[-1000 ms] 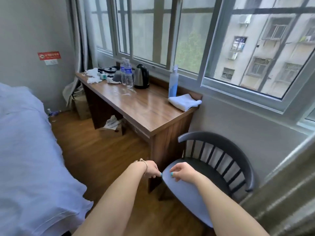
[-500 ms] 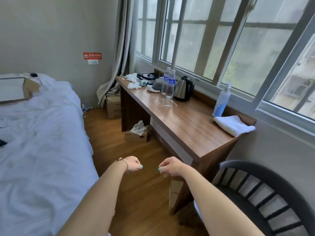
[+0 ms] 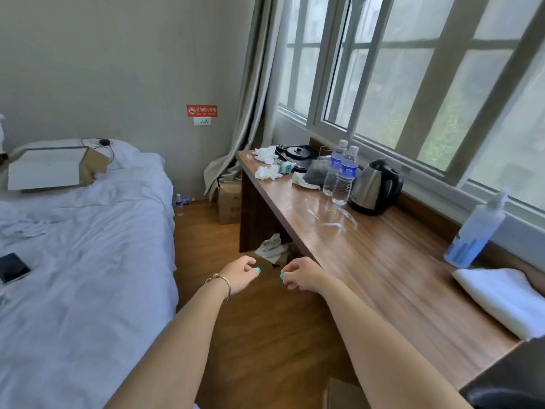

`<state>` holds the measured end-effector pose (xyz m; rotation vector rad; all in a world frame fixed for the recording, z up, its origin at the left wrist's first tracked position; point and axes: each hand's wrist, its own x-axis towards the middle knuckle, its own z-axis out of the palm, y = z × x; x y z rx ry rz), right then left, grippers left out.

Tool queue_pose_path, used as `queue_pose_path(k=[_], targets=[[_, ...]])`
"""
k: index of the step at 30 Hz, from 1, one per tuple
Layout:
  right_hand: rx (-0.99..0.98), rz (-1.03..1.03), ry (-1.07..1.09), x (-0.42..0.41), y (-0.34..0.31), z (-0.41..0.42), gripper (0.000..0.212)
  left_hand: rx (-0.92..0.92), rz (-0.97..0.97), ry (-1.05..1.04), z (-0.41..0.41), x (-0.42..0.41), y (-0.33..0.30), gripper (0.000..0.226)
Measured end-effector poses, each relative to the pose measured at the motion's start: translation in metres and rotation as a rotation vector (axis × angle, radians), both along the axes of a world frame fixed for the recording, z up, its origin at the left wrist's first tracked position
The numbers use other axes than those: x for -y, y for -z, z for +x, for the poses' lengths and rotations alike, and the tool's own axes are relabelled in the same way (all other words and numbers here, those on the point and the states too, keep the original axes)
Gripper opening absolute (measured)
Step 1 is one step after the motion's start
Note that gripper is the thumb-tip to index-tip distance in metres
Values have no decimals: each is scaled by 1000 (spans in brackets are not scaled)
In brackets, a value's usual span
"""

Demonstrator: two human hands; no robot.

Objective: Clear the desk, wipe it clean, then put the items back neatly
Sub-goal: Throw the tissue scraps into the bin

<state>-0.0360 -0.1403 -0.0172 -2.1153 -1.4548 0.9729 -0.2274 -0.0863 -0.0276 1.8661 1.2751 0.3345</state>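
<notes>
Two hands reach out ahead of you, side by side and not touching, over the wooden floor (image 3: 259,335) just off the desk's near long edge. Your left hand (image 3: 239,274), with a bracelet (image 3: 219,283) at the wrist, has its fingers loosely curled and holds nothing. Your right hand (image 3: 299,274) is curled the same way, also holding nothing, its knuckles close to the desk (image 3: 392,270) edge but whether it touches the wood you cannot tell from this view.

On the desk, the clutter sits toward the far end by the curtain (image 3: 250,93). Crumpled tissues (image 3: 267,163) lie at the far left corner, with a small teal object (image 3: 285,166) just beside them and a dark round tray (image 3: 299,152) behind, against the back edge. Two water bottles (image 3: 342,175) stand upright, touching each other, next to a steel kettle (image 3: 374,187) along the back edge. A grey pouch (image 3: 317,172) lies left of the bottles. Wet streaks shine on the surface in front of the bottles. Toward the near end, a blue spray bottle (image 3: 474,231) stands at the back edge, and a folded white cloth (image 3: 501,299) lies just beside it at the near right corner.

Under the desk a cardboard box with crumpled paper (image 3: 272,249) sits on the floor. The bed (image 3: 88,261) on your left carries a flat box (image 3: 47,169) and a phone (image 3: 13,267).
</notes>
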Motion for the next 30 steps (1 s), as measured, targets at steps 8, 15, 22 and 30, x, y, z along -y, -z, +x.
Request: queue_pose_path(k=[8, 15, 22, 30], targets=[[-114, 1, 81, -129, -11, 65, 10, 24, 40, 54, 65, -112, -35, 49], [-47, 156, 85, -203, -3, 99, 9, 3, 43, 113, 107, -216, -48, 60], [102, 283, 184, -303, 11, 138, 20, 48, 30, 139, 133, -342, -22, 60], [256, 284, 426, -415, 20, 180, 36, 25, 69, 456, 164, -480, -21, 53]])
